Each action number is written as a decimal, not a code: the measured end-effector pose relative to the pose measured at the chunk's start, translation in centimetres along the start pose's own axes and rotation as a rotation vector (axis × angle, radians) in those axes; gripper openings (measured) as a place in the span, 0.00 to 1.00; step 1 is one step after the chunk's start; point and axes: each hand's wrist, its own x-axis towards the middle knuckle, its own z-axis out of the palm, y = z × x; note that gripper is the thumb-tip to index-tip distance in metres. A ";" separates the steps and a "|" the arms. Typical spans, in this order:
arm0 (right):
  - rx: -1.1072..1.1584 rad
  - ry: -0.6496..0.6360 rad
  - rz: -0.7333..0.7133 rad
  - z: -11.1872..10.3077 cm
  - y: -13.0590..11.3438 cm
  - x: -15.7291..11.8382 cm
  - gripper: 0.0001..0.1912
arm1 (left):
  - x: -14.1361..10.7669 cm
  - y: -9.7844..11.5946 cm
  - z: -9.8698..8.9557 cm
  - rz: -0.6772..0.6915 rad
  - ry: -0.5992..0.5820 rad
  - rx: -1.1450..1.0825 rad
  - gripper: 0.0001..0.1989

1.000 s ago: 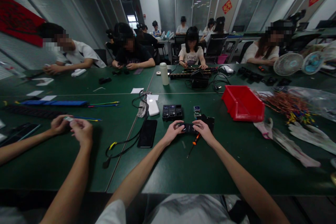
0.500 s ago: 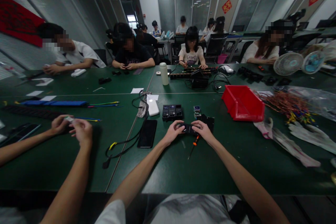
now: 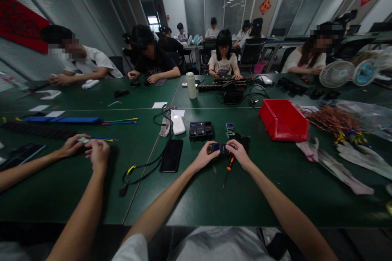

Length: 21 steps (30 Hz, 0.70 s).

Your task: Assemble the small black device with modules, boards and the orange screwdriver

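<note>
Both of my hands grip a small black rectangular module [image 3: 222, 150] above the table. My left hand [image 3: 206, 155] is closed on its left end, the thumb lying along the front. At the other end my right hand [image 3: 238, 153] pinches the module's corner. A screwdriver [image 3: 229, 165] with an orange and black handle points down from below the right hand. Its handle end is hidden, so whether the fingers hold it is unclear. Behind the right hand lies a flat black piece [image 3: 245, 142]. Just beyond are a small green circuit board [image 3: 230, 130] and a black block of similar modules [image 3: 201, 131].
A red bin [image 3: 284, 124] stands right, beside copper-coloured wires [image 3: 339, 124] and work gloves [image 3: 337, 169]. To the left lie a black phone [image 3: 171, 155], a white device [image 3: 178, 123] and a looped cable [image 3: 143, 177]. A co-worker's hands [image 3: 88, 147] work at far left.
The module has turned slightly so more of its face shows, and my left thumb has moved right across it. The screwdriver has swung a little, its tip shifting right. My right hand has barely moved.
</note>
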 end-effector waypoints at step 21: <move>0.010 -0.021 -0.006 0.0 -0.3 -0.1 0.12 | -0.6 0.4 0.8 0.311 -0.006 0.291 0.15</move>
